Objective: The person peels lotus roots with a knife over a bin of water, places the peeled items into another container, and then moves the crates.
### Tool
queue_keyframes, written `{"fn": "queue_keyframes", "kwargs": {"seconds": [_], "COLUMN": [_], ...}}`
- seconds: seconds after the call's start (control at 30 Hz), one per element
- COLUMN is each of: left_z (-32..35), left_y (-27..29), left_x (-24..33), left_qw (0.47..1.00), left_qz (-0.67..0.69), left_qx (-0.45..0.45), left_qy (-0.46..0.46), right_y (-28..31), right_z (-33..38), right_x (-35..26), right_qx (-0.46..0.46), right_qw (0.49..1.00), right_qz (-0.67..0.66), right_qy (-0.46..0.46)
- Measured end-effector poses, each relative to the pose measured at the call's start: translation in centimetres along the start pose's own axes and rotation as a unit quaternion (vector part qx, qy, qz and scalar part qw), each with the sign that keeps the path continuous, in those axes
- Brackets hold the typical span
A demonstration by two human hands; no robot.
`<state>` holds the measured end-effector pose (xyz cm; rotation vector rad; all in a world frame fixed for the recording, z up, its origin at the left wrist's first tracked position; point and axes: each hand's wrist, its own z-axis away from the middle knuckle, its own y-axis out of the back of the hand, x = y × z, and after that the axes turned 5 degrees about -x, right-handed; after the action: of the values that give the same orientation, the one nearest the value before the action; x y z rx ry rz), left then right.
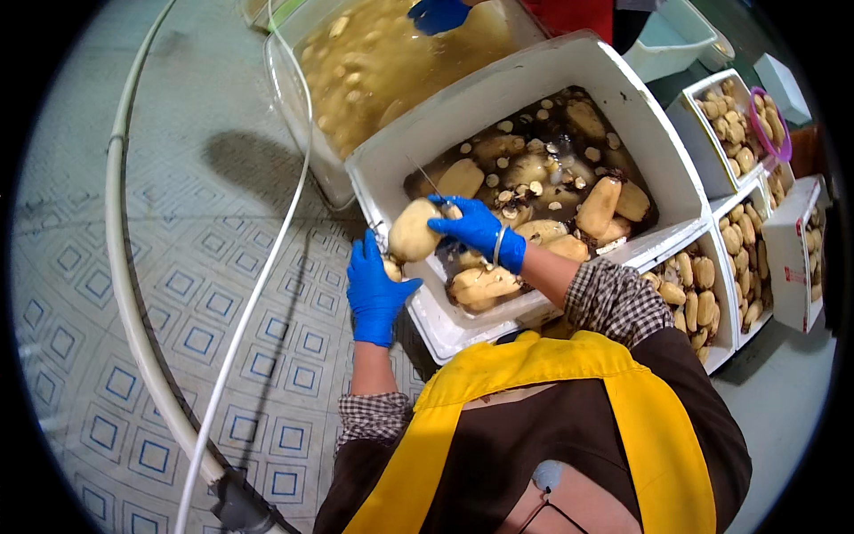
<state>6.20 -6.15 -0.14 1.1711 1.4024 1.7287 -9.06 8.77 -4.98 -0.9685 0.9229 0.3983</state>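
My left hand (375, 289), in a blue glove, is wrapped round the lower end of a pale lotus root (414, 230) at the left rim of a white foam box (388, 135). My right hand (476, 230), also gloved in blue, is closed at the root's right side. From its fingers a thin knife blade (425, 178) points up and left; the handle is hidden. Below both hands the box holds dark water with several lotus roots (600, 206) and round cut slices (535, 188) floating about them.
Beyond the box stands a clear tub (283, 76) of cloudy water, with another person's blue-gloved hand (438, 15) over it. Foam boxes of lotus roots (698, 294) line the right. A thick hose (116, 205) and a thinner white one (258, 294) cross the patterned floor (178, 356).
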Motion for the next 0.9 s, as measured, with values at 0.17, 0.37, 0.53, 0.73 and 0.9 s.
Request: {"fn": "queue_keyframes", "kwargs": {"seconds": [0.17, 0.37, 0.53, 0.73, 0.9], "left_z": [2.6, 2.4, 2.3, 2.1, 2.1], "left_y": [-0.1, -0.9, 0.0, -1.5, -1.2], "left_x": [-0.5, 0.7, 0.4, -2.2, -2.3], "left_qw": [0.934, 0.965, 0.97, 0.949, 0.945], "left_qz": [0.305, 0.205, 0.158, 0.272, 0.269], "left_qx": [-0.024, 0.013, -0.028, -0.029, -0.047], "left_qy": [0.183, 0.166, 0.181, 0.156, 0.178], "right_y": [-2.0, -2.2, -2.9, -4.3, -4.9], "right_z": [-1.5, 3.5, 2.9, 2.3, 1.6], "right_x": [-0.3, -0.4, 0.1, -1.3, -1.0], "right_qx": [0.067, -0.097, -0.101, -0.109, -0.103], "right_qw": [0.926, 0.841, 0.889, 0.886, 0.884], "right_qz": [0.339, 0.531, 0.428, 0.416, 0.404], "right_qy": [0.156, -0.027, -0.129, -0.174, -0.21]}}
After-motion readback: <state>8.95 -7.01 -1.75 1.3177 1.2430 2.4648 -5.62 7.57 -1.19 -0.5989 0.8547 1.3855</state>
